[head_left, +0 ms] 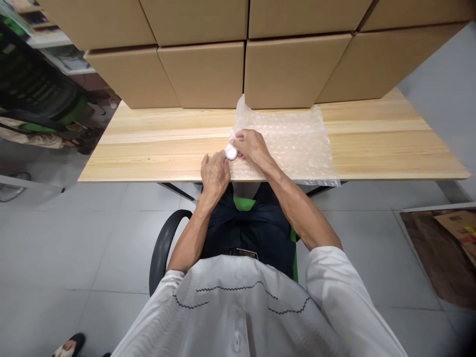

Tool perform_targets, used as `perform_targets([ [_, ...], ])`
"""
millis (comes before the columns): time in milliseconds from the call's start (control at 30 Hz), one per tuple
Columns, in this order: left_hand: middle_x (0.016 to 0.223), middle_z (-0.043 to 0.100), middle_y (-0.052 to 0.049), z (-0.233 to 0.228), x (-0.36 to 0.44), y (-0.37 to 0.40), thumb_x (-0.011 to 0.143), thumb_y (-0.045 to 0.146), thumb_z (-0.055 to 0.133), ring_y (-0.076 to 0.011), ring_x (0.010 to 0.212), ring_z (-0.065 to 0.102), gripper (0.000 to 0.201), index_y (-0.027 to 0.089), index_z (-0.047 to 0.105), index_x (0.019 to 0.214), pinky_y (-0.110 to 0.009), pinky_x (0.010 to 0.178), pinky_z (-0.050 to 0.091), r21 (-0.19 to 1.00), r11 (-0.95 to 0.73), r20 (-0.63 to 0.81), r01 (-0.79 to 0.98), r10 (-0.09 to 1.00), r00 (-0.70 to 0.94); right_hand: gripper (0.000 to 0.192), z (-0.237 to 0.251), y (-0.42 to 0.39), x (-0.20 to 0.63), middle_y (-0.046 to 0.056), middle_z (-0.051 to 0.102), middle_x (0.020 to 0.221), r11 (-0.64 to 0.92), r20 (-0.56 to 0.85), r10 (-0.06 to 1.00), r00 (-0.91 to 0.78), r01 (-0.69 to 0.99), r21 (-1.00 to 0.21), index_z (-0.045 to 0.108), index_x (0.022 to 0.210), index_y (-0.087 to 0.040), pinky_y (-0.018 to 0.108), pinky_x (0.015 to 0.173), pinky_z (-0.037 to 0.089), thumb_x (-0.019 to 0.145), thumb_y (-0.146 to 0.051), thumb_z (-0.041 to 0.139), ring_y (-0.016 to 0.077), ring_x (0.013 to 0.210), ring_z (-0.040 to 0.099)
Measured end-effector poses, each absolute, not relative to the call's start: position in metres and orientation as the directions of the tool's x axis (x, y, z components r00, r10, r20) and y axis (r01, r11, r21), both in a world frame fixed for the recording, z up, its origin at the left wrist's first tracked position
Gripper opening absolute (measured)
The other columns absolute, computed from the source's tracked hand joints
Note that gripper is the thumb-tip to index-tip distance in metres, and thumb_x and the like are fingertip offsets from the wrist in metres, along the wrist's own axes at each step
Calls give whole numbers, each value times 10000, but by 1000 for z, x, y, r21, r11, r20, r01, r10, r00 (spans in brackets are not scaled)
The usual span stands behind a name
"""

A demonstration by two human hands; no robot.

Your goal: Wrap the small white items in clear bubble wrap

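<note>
- Head view: the small white round object [231,152] sits at the near-left edge of the bubble wrap sheet [286,144], close to the front edge of the wooden table [148,148]. The right hand [253,146] has its fingers curled together over the object and the wrap's edge; the left hand [214,173] rests just beside it, fingers bent down against the table, touching or nearly touching the object. Whether either hand truly pinches it, I cannot tell.
- Risk, as I judge it: the object lies so near the table's front edge that a loose grip could let it roll off towards the lap or the grey tiled floor [74,238].
- The wrap's near-right corner already overhangs the table edge; a tug from the right hand could drag the whole sheet forward and off.
- The far-left corner of the wrap stands up against the stacked cardboard boxes [290,69]; it may spring back and loosen any fold.
</note>
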State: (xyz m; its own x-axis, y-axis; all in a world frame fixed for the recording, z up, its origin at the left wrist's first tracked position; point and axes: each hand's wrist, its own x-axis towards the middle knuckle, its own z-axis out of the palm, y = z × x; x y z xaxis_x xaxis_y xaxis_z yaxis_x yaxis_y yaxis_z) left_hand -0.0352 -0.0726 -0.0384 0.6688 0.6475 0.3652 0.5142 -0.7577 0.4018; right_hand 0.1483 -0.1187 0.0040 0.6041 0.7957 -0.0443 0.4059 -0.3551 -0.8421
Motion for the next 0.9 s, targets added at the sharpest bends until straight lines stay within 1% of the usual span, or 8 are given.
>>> perform_targets([
  [67, 1308, 890, -166, -41, -35, -73, 1193, 218, 430, -307, 1333, 837, 337, 203, 754, 1284, -554, 1422, 419, 400, -766, 398, 503, 640, 657, 324, 2, -118, 149, 123, 886, 1222, -365, -29, 782, 623, 420, -831, 846, 1330, -140, 296, 765, 686, 1042, -229, 729, 227, 839, 848],
  [133, 1193, 903, -139, -44, -33, -72, 1204, 230, 418, -289, 1233, 860, 333, 224, 749, 1174, -547, 1404, 443, 400, -766, 426, 502, 641, 638, 395, 1, -120, 149, 117, 883, 1163, -354, -35, 785, 619, 401, -845, 833, 1404, -130, 323, 780, 702, 1059, -218, 663, 237, 814, 854],
  [233, 1134, 898, -132, -48, -30, -70, 1205, 248, 428, -286, 1142, 865, 313, 229, 733, 1140, -547, 1369, 485, 401, -767, 466, 500, 641, 610, 599, -4, -127, 150, 121, 881, 1196, -282, -36, 811, 584, 338, -898, 720, 1626, -139, 367, 809, 731, 1049, -187, 564, 244, 828, 866],
  [333, 1239, 895, -158, -51, -28, -68, 1211, 261, 434, -292, 1199, 857, 307, 215, 737, 1230, -556, 1366, 496, 399, -785, 492, 474, 619, 611, 844, -11, -134, 151, 141, 850, 1448, -192, 44, 835, 548, 364, -911, 537, 1808, -190, 458, 1013, 738, 966, -168, 596, 271, 1038, 879],
  [400, 1310, 889, -166, -51, -27, -68, 1217, 266, 433, -290, 1259, 849, 318, 211, 740, 1281, -570, 1390, 478, 395, -801, 499, 450, 598, 627, 928, -16, -138, 151, 142, 838, 1504, -146, 107, 854, 509, 433, -889, 508, 1824, -186, 515, 1187, 673, 905, -167, 638, 309, 1247, 845],
  [500, 1404, 872, -182, -50, -25, -68, 1217, 261, 427, -292, 1322, 842, 343, 195, 746, 1325, -600, 1425, 441, 387, -823, 506, 415, 566, 651, 968, -21, -141, 151, 141, 838, 1512, -110, 152, 875, 459, 495, -862, 503, 1822, -170, 551, 1269, 616, 865, -174, 649, 333, 1351, 803],
  [633, 1462, 861, -184, -47, -22, -70, 1208, 247, 434, -283, 1381, 833, 372, 185, 750, 1395, -612, 1453, 412, 378, -845, 506, 379, 531, 679, 994, -24, -142, 153, 159, 824, 1523, -127, 139, 887, 439, 524, -842, 476, 1835, -158, 565, 1229, 640, 857, -184, 653, 338, 1273, 817],
  [900, 1627, 781, -190, -49, -16, -79, 1177, 202, 491, -316, 1603, 710, 371, 199, 783, 1406, -624, 1423, 467, 334, -875, 490, 351, 479, 729, 933, -27, -148, 156, 122, 834, 1353, -119, 175, 882, 437, 567, -815, 533, 1810, -172, 535, 1201, 641, 883, -174, 641, 318, 1222, 797],
])
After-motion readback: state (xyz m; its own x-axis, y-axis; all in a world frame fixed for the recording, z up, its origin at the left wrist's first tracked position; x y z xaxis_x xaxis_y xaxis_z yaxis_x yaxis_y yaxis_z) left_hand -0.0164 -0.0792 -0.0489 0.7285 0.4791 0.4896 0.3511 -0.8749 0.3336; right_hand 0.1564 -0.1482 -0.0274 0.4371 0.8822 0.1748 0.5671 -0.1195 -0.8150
